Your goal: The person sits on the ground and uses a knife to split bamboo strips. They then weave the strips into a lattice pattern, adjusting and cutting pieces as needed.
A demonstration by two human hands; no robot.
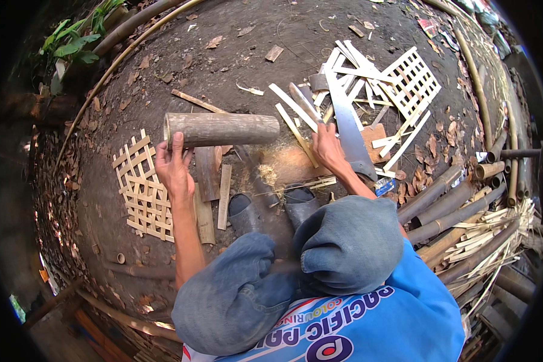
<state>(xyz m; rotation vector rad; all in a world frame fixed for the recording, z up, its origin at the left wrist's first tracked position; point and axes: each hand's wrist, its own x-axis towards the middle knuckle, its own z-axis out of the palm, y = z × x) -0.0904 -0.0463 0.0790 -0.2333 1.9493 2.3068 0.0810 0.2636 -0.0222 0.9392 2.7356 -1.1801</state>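
Here, from the head camera, the left hand wraps its fingers around the near end of a bamboo section lying crosswise just beyond it. The right hand pinches a thin bamboo strip, a saw blade just beside it. Judging by this, a firm, steady grip on the section would stop it rolling.

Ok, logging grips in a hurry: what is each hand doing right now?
Left hand: closed on the round grey-brown bamboo section.
Right hand: touching a pale split bamboo strip; grip cannot be told.
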